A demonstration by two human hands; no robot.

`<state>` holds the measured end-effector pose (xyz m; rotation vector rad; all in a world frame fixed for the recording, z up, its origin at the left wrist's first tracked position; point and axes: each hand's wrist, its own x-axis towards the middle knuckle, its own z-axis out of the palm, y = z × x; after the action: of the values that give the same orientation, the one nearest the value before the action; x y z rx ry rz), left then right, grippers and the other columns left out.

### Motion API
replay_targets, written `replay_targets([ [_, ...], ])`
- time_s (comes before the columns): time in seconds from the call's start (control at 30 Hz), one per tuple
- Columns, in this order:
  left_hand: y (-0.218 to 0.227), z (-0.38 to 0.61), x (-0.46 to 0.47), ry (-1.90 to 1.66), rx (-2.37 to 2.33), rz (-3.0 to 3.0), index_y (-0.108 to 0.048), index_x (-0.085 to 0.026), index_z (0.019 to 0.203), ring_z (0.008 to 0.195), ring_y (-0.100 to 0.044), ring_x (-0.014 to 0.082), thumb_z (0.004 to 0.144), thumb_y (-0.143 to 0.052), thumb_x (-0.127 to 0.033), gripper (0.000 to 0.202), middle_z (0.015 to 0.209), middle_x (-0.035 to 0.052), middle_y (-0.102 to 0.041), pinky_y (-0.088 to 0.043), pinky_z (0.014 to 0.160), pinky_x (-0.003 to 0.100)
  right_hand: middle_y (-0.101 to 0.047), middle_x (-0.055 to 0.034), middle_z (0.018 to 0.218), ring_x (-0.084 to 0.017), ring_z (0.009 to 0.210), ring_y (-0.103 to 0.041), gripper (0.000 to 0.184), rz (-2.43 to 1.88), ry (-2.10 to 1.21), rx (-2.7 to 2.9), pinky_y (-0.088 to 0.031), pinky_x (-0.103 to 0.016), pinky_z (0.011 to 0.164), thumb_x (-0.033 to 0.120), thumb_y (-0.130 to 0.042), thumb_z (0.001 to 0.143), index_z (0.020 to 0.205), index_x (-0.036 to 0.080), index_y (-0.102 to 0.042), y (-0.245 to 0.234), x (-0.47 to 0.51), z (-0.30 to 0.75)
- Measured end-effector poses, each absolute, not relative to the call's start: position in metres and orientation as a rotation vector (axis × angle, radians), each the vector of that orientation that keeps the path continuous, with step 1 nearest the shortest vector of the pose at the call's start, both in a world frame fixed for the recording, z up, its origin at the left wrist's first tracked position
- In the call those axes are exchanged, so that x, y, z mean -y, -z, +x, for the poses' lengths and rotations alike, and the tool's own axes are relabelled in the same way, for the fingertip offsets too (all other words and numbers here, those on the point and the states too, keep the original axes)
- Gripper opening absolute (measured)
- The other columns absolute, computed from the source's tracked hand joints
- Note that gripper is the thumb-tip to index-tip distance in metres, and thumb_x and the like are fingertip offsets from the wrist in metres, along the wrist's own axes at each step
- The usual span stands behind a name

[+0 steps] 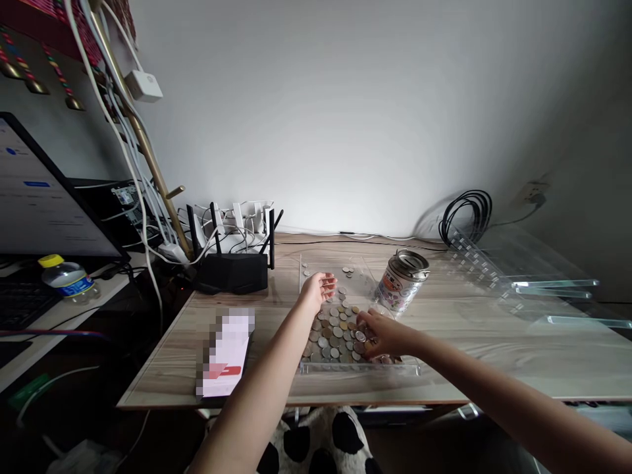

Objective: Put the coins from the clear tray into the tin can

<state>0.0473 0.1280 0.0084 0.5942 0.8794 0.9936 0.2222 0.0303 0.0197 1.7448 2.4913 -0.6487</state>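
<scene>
A clear acrylic tray [359, 369] lies on the wooden desk in front of me, with several coins [334, 328] spread over it. My left hand [318, 289] hovers palm-up over the tray's left side, fingers loosely curled, and I cannot make out anything in it. My right hand [379, 333] rests on the coins at the tray's right part, fingertips pinched on a coin [361, 336]. A tin money box [403, 280] with a slotted metal lid stands tilted just behind the tray on the right.
A phone [226, 355] lies at the desk's front left. A black router [233, 266] with cables stands at the back left. Clear acrylic trays [538, 283] are stacked on the right, a coiled black cable [467, 214] behind them. A monitor [39, 197] and a water bottle [68, 279] occupy the left side table.
</scene>
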Motion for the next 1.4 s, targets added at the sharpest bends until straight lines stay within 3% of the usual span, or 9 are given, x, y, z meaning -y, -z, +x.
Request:
replay_targets([
  [0.17, -0.008, 0.047, -0.128, -0.986, -0.876, 0.62, -0.058, -0.013, 0.076, 0.058, -0.055, 0.0101, 0.07, -0.045, -0.021, 0.017, 0.078, 0.0063, -0.062, -0.043, 0.056, 0.023, -0.05, -0.0043, 0.09, -0.013, 0.073, -0.049, 0.032, 1.688, 0.7, -2.537, -0.039, -0.022, 0.063, 0.022, -0.065, 0.05, 0.081, 0.017, -0.055, -0.02, -0.025, 0.212],
  [0.33, -0.008, 0.047, -0.129, -0.977, -0.881, 0.629, -0.057, -0.013, 0.076, 0.058, -0.055, 0.0104, 0.071, -0.044, -0.021, 0.016, 0.077, 0.0064, -0.062, -0.043, 0.057, 0.024, -0.056, 0.0005, 0.071, -0.011, 0.062, -0.049, 0.037, 1.639, 0.789, -2.615, -0.036, -0.02, 0.055, 0.015, -0.056, 0.056, 0.092, 0.017, -0.051, -0.019, -0.018, 0.204],
  [0.5, -0.006, 0.047, -0.128, -0.974, -0.865, 0.652, -0.058, -0.013, 0.076, 0.06, -0.056, 0.0107, 0.071, -0.044, -0.021, 0.017, 0.078, 0.0067, -0.062, -0.043, 0.059, 0.024, -0.056, -0.002, 0.074, -0.011, 0.064, -0.049, 0.017, 1.564, 0.734, -2.624, -0.036, -0.02, 0.057, 0.012, -0.054, 0.055, 0.072, 0.016, -0.057, -0.019, -0.016, 0.201],
  [0.57, -0.007, 0.047, -0.128, -0.973, -0.865, 0.654, -0.057, -0.013, 0.076, 0.06, -0.056, 0.0108, 0.071, -0.044, -0.021, 0.017, 0.079, 0.0069, -0.062, -0.044, 0.059, 0.024, -0.054, -0.0032, 0.079, -0.011, 0.064, -0.049, 0.021, 1.539, 0.722, -2.664, -0.037, -0.02, 0.058, 0.011, -0.054, 0.056, 0.075, 0.016, -0.059, -0.022, -0.016, 0.199],
  [0.7, -0.008, 0.048, -0.128, -0.974, -0.865, 0.662, -0.057, -0.012, 0.076, 0.061, -0.056, 0.0111, 0.072, -0.044, -0.02, 0.016, 0.079, 0.0076, -0.062, -0.044, 0.06, 0.024, -0.052, -0.0024, 0.086, -0.01, 0.065, -0.047, 0.052, 1.351, 0.733, -2.784, -0.036, -0.019, 0.059, 0.009, -0.051, 0.059, 0.109, 0.021, -0.052, -0.031, -0.018, 0.193],
  [0.77, -0.008, 0.048, -0.128, -0.968, -0.879, 0.661, -0.057, -0.012, 0.076, 0.06, -0.056, 0.0109, 0.072, -0.043, -0.02, 0.016, 0.078, 0.0074, -0.062, -0.044, 0.059, 0.024, -0.052, -0.001, 0.084, -0.01, 0.064, -0.047, 0.056, 1.23, 0.727, -2.781, -0.034, -0.019, 0.057, 0.009, -0.052, 0.059, 0.113, 0.025, -0.05, -0.035, -0.02, 0.19],
  [0.9, -0.011, 0.047, -0.127, -0.961, -0.899, 0.658, -0.057, -0.013, 0.076, 0.059, -0.055, 0.0105, 0.073, -0.042, -0.02, 0.017, 0.078, 0.007, -0.062, -0.044, 0.058, 0.024, -0.052, -0.0011, 0.081, -0.009, 0.062, -0.045, 0.034, 1.173, 0.71, -2.766, -0.032, -0.019, 0.055, 0.009, -0.052, 0.061, 0.093, 0.02, -0.058, -0.033, -0.024, 0.188],
  [1.03, -0.015, 0.046, -0.123, -0.966, -0.894, 0.671, -0.057, -0.012, 0.076, 0.061, -0.056, 0.0109, 0.073, -0.042, -0.019, 0.016, 0.08, 0.0072, -0.062, -0.044, 0.06, 0.025, -0.051, -0.0019, 0.08, -0.007, 0.06, -0.043, 0.015, 1.17, 0.723, -2.775, -0.032, -0.018, 0.053, 0.008, -0.051, 0.058, 0.07, 0.015, -0.058, -0.029, -0.024, 0.192],
  [1.4, -0.011, 0.049, -0.125, -0.957, -0.845, 0.625, -0.056, -0.011, 0.075, 0.06, -0.057, 0.0121, 0.075, -0.042, -0.017, 0.016, 0.075, 0.0086, -0.061, -0.045, 0.062, 0.027, -0.059, 0.0017, 0.057, -0.009, 0.049, -0.049, 0.011, 1.338, 0.988, -2.451, -0.035, -0.02, 0.046, 0.016, -0.055, 0.058, 0.063, 0.017, -0.064, -0.037, -0.031, 0.196],
])
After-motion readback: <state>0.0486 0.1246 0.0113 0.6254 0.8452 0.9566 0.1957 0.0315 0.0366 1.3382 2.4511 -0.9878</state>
